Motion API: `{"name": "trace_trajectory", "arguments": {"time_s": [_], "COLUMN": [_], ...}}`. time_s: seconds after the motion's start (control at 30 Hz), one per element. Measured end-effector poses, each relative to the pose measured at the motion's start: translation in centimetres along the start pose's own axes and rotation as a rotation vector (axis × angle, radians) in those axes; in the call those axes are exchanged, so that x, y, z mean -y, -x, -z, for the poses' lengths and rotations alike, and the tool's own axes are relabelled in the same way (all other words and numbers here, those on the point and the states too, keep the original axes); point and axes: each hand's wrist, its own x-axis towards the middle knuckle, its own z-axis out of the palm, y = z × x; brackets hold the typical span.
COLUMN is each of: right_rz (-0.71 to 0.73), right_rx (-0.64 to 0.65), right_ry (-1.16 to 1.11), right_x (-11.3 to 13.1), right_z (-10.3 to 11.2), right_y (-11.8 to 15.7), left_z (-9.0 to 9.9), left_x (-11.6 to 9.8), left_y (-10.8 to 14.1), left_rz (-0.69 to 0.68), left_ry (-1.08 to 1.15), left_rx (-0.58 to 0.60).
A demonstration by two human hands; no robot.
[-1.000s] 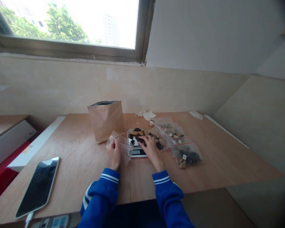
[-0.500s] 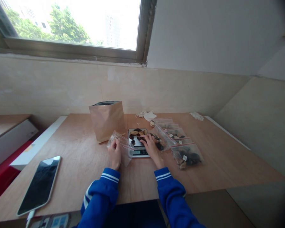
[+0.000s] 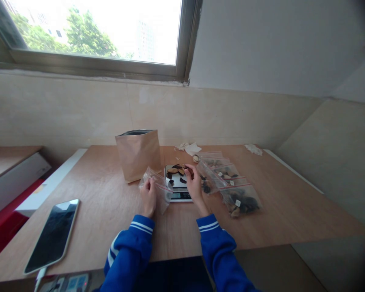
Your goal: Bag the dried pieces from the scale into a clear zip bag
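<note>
My left hand [image 3: 149, 195] is closed on the edge of a clear zip bag [image 3: 164, 196], which hangs open-looking and slack beside the scale. A small digital kitchen scale [image 3: 178, 189] lies in front of me, with brown and dark dried slices [image 3: 174, 172] spread on its plate. Over the right side of the plate, my right hand [image 3: 195, 187] has its thumb and fingers pinched on a dark dried slice, mostly hidden by the fingers. Just right of that hand lie filled zip bags [image 3: 241, 199] of dried pieces, with small white packets inside.
A brown paper pouch [image 3: 139, 156] stands upright with its top open behind my left hand. Crumpled white tissue [image 3: 192, 149] lies at the back, another tissue [image 3: 253, 149] farther right. A phone [image 3: 53, 235] on a cable rests at the left. The table's front edge is near my forearms.
My right hand has lifted slightly from the slices, its spread fingers now drawn into a pinch. More of the scale plate shows. My left hand stays on the bag.
</note>
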Motion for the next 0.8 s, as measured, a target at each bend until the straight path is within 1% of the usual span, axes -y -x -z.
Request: {"name": "trace_trajectory", "arguments": {"time_s": [0.1, 0.17, 0.23, 0.33, 0.4, 0.57, 0.63, 0.73, 0.8], "right_rz": [-0.056, -0.083, -0.106, -0.110, -0.095, -0.038, -0.018, -0.027, -0.042], "right_rx": [-0.012, 0.022, 0.136, 0.391, 0.475, 0.484, 0.527, 0.599, 0.610], "right_ry": [-0.087, -0.131, -0.173, -0.175, -0.108, 0.097, 0.161, 0.234, 0.266], "right_x": [2.2, 3.5, 4.7, 6.1, 6.9, 8.4, 9.0, 10.0, 10.5], "right_z": [-1.6, -2.5, -3.0, -3.1, -2.8, -2.4, -2.2, -1.9, -1.6], "right_y": [-0.1, -0.3, -0.4, -0.5, -0.6, -0.5, -0.4, -0.3, -0.3], "left_z": [0.0, 0.0, 0.0, 0.0, 0.1, 0.1, 0.2, 0.2, 0.3], "left_x": [0.3, 0.5, 0.6, 0.8, 0.9, 1.0, 0.9, 0.9, 0.8], "left_y": [-0.1, -0.1, -0.1, 0.0, 0.1, 0.6, 0.7, 0.7, 0.7], "left_rz": [-0.016, -0.034, -0.056, -0.091, -0.121, -0.165, -0.172, -0.173, -0.166], "left_ry": [0.004, 0.003, 0.006, 0.004, -0.003, -0.009, -0.007, -0.005, 0.002], "left_rx": [0.000, 0.007, 0.016, 0.024, 0.020, -0.026, -0.041, -0.054, -0.056]}}
